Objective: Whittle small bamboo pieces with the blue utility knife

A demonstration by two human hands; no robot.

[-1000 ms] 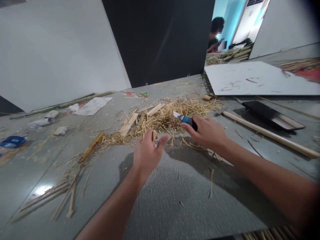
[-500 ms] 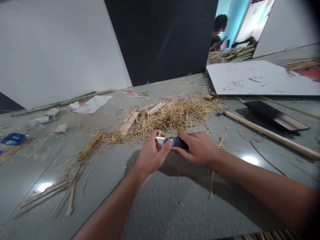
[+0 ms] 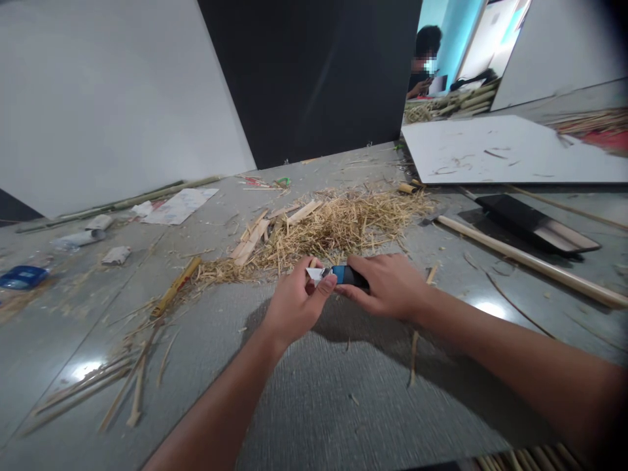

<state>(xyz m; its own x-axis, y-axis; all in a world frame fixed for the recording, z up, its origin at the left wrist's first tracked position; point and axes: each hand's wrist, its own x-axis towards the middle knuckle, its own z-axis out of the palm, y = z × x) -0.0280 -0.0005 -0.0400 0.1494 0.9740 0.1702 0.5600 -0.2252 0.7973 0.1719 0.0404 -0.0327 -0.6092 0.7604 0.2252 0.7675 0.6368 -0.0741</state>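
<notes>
My right hand (image 3: 392, 284) is wrapped round the black and blue handle of a utility knife (image 3: 338, 275), its silver blade pointing left. Facing it, my left hand (image 3: 297, 302) is closed, its thumb against the front of the knife. A small tan end of a bamboo strip (image 3: 314, 263) shows between the left fingers beside the blade; the rest of it is hidden by the hand. Both hands are above the grey mat, just in front of a heap of pale bamboo shavings (image 3: 343, 226).
A yellow stick (image 3: 177, 286) and loose bamboo strips (image 3: 88, 389) lie on the left. To the right are a long pole (image 3: 530, 260), a black flat object (image 3: 534, 222) and a white board (image 3: 510, 150). Another person (image 3: 426, 62) sits behind the dark panel (image 3: 314, 72).
The whole view has shifted slightly. The hands and knife keep nearly the same pose, close together, with the blade still by the left fingers.
</notes>
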